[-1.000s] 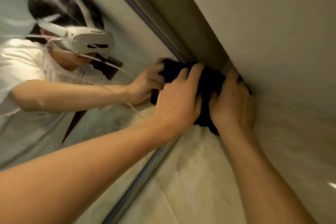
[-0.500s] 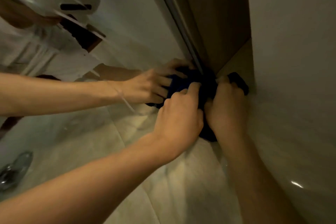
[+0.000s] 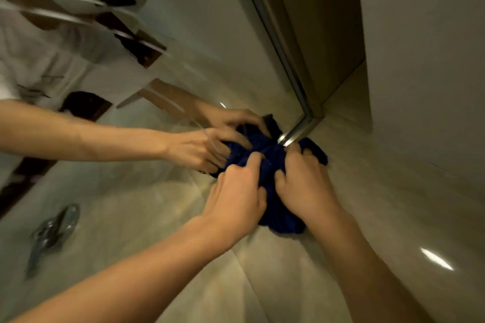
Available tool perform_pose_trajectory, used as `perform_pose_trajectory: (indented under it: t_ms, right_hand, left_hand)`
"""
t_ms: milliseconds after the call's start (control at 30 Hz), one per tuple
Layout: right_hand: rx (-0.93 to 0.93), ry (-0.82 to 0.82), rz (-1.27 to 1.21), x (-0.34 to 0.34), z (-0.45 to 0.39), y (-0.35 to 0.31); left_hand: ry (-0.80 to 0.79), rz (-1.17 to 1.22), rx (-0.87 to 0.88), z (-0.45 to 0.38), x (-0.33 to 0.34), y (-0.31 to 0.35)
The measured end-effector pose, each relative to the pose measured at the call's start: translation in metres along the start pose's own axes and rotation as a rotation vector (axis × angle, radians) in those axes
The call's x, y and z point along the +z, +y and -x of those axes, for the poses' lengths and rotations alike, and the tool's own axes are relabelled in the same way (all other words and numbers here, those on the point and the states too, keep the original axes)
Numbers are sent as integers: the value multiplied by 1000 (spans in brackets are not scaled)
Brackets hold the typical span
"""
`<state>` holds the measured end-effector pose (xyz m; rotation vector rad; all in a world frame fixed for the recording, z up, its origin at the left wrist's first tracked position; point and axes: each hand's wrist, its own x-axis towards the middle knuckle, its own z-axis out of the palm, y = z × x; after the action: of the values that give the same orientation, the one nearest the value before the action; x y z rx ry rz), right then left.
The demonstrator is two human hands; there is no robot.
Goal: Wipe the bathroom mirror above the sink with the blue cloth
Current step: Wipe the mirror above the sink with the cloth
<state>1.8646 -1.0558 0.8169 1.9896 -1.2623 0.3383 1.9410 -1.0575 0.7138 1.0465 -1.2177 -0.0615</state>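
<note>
The dark blue cloth (image 3: 279, 217) is bunched against the lower right corner of the mirror (image 3: 210, 34), where the metal frame (image 3: 284, 44) bends. My left hand (image 3: 236, 199) grips the cloth from the left with bent fingers. Beside it, my right hand (image 3: 307, 186) digs its curled fingers into the cloth next to the side wall. Both hands cover most of the cloth. The glass reflects the two hands, the cloth and a person in a white shirt wearing a headset.
A pale side wall (image 3: 425, 60) stands close on the right, meeting glossy beige marble (image 3: 393, 217) below the mirror. A chrome tap (image 3: 52, 228) shows at the lower left, blurred.
Both hands have slid the cloth down along the mirror's right frame to its bottom corner. The view has tilted down, and the tap has come into sight.
</note>
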Motion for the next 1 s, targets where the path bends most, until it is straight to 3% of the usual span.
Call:
perform_pose_trajectory:
  t_ms: [100, 267, 367, 600, 767, 1000]
  right_hand:
    - [-12, -25, -97, -11, 4, 3]
    - [69, 305, -32, -36, 13, 20]
    - [104, 403, -11, -43, 4, 31]
    - [131, 349, 118, -27, -26, 24]
    - [189, 395, 171, -17, -31, 23]
    - [105, 351, 136, -4, -21, 15]
  left_hand:
    - [-17, 42, 18, -2, -4, 7]
    - [155, 122, 139, -8, -6, 44]
    - [192, 171, 101, -30, 1, 68]
    - [68, -264, 65, -51, 7, 59]
    - [51, -360, 93, -52, 4, 58]
    - [21, -378, 34, -35, 1, 41]
